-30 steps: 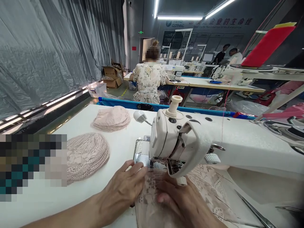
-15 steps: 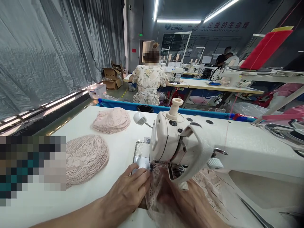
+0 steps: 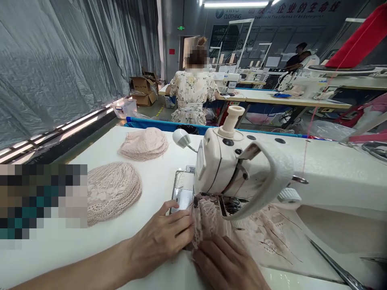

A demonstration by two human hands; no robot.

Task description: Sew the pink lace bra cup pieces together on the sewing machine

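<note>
Lace: L hand, R hand on it, grips unclear; plastic bin, contents unclear.

Two fabric stacks on tabletop left of your sewing machine; lace fabric under its head; co-worker beyond tabletop.

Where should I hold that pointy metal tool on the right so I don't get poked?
Grip the metal tool by its thicker end, I'd say, coming from the lower right: it narrows to a thin tip that points up and left in the picture, away from there. Its very end is out of view.
</note>
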